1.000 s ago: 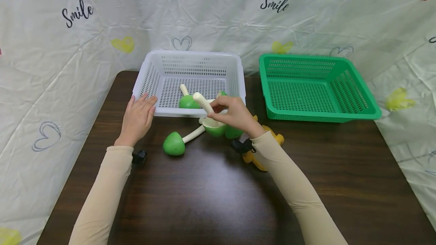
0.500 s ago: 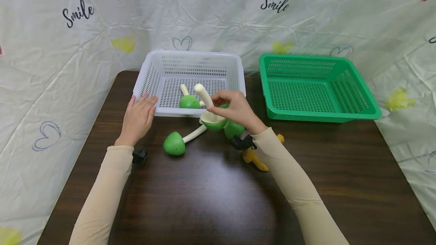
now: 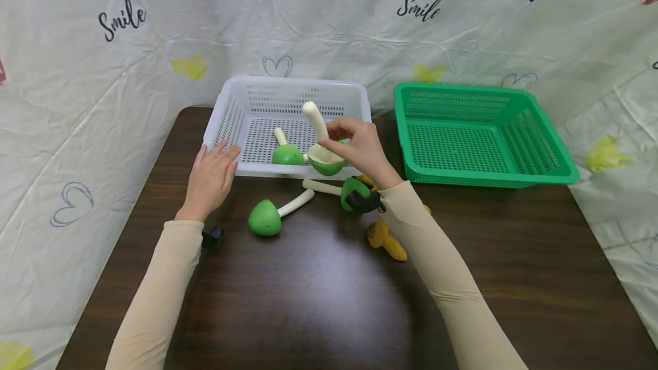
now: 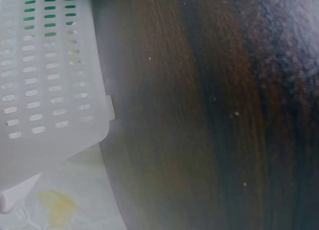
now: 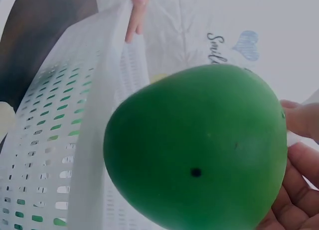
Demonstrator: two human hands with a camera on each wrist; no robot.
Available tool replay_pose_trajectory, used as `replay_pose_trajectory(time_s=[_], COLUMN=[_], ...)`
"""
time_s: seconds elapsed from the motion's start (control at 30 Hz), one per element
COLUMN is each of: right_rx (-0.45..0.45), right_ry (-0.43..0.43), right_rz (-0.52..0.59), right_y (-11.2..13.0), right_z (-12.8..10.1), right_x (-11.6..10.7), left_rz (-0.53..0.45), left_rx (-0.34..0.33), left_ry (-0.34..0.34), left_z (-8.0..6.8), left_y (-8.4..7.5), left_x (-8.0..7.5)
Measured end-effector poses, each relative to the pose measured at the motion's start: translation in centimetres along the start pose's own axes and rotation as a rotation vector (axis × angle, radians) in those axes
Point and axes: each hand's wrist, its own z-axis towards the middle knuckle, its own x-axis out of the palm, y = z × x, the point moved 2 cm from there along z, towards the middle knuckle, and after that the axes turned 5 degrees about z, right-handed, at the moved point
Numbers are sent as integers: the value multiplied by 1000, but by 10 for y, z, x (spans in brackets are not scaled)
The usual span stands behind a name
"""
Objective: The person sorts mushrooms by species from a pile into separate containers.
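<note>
My right hand pinches a toy mushroom with a green cap and a white stem, holding it over the front edge of the white basket. Its green cap fills the right wrist view, with my fingers beside it. My left hand lies flat on the table, fingers straight against the basket's front left corner. One green mushroom lies inside the basket. Two more rest on the table, one between my arms and one under my right wrist.
An empty green basket stands at the back right. Yellow toy pieces lie beside my right forearm. The dark wooden table ends at a cloth with hearts. The left wrist view shows only the white basket's corner and tabletop.
My right hand has lifted the mushroom off the table and carried it back over the white basket's front edge. The left hand has stayed put.
</note>
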Motion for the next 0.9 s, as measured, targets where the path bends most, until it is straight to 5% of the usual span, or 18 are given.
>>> replay_pose_trajectory(time_s=[0.33,0.63,0.9], right_rx=[88,237,305], right_ry=[-50,66,76], right_rz=[-97,-200,-225], right_y=[-12,-39,-48], right_z=[19,29,30], right_x=[2,15,23], left_rz=[12,3,6], left_rx=[0,14,18], left_ry=[10,-5,-21], left_z=[1,1,-1], left_y=[0,-2,0], left_x=[-1,0,2])
